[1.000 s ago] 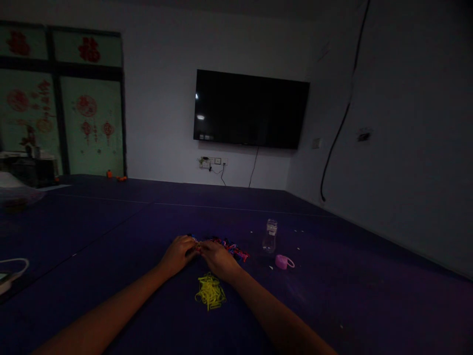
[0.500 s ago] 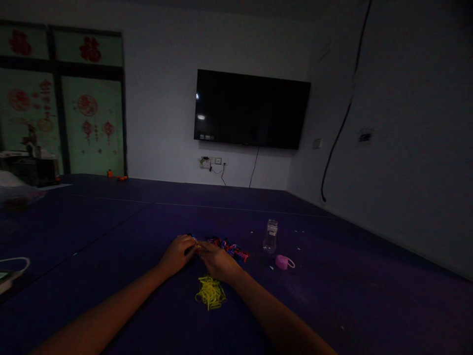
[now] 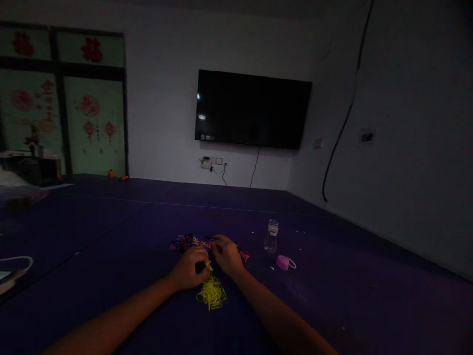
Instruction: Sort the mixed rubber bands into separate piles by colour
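Note:
A heap of thin yellow bands (image 3: 212,296), which look like rubber bands, lies on the dark purple surface in front of me. Just above it, my left hand (image 3: 190,270) is closed in a pinch, with yellow strands at its fingertips over the heap's far end. Beyond is a longer pile of mixed bands (image 3: 184,241) in pink, blue, red and orange. My right hand (image 3: 228,255) reaches into the right half of that pile, its fingers curled down and together. What those fingertips hold, if anything, is hidden.
To the right stands a clear bottle (image 3: 271,237) without its lid, and a pink cap (image 3: 284,262) with a loop lies near it. Small white scraps are scattered around. A white cable (image 3: 22,258) and device sit at the left edge. A television (image 3: 253,109) hangs on the far wall.
My left hand has come back from the mixed pile toward the yellow heap, with yellow strands now at its fingertips. My right hand has moved slightly right and away from the left one.

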A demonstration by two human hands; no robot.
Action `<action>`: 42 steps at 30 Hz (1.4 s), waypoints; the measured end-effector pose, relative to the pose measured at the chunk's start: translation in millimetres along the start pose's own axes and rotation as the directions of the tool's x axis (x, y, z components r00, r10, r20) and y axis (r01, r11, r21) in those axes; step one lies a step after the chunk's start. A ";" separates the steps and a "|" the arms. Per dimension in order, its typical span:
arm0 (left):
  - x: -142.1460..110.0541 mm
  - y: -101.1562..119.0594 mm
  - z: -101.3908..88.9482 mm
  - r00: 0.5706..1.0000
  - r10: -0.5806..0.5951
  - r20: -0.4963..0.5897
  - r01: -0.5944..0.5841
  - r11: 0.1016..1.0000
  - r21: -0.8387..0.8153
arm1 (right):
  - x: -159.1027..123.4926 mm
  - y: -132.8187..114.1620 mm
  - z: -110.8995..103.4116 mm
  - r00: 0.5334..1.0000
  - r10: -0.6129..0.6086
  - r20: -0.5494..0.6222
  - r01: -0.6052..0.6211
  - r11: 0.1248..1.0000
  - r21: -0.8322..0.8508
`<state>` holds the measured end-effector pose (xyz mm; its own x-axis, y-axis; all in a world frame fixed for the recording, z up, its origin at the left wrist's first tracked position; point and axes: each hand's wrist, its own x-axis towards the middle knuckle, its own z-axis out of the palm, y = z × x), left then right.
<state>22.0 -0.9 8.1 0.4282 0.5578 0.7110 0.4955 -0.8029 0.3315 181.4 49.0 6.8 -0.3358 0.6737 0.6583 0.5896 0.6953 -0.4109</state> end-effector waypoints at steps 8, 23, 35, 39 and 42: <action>3.1 10.3 -5.3 0.984 -0.156 0.081 0.170 0.959 -0.226 | 0.7 0.5 0.8 0.998 0.006 0.057 -0.004 0.999 -0.039; 4.7 1.6 2.3 0.931 -0.323 0.167 0.363 0.854 -0.372 | 2.6 4.8 4.0 0.977 -0.043 0.208 0.085 0.976 -0.199; 3.5 -41.0 -26.2 0.907 -0.262 -0.329 0.352 0.901 0.253 | 2.1 5.4 3.7 0.954 -0.064 0.292 0.151 0.946 -0.287; 2.7 -50.3 -24.9 0.956 -0.233 -0.177 0.284 0.883 0.374 | 2.5 2.5 1.5 0.968 -0.009 0.250 0.091 0.943 -0.320; 1.8 -45.9 -20.1 0.972 -0.217 -0.088 0.234 0.882 0.408 | 2.5 2.2 1.0 0.979 0.063 0.194 0.009 0.936 -0.353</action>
<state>-15.1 32.7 6.6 0.2422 0.6977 0.6742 0.8460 -0.4921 0.2053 181.1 52.4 6.9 -0.4335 0.7521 0.4963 0.8077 0.5685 -0.1560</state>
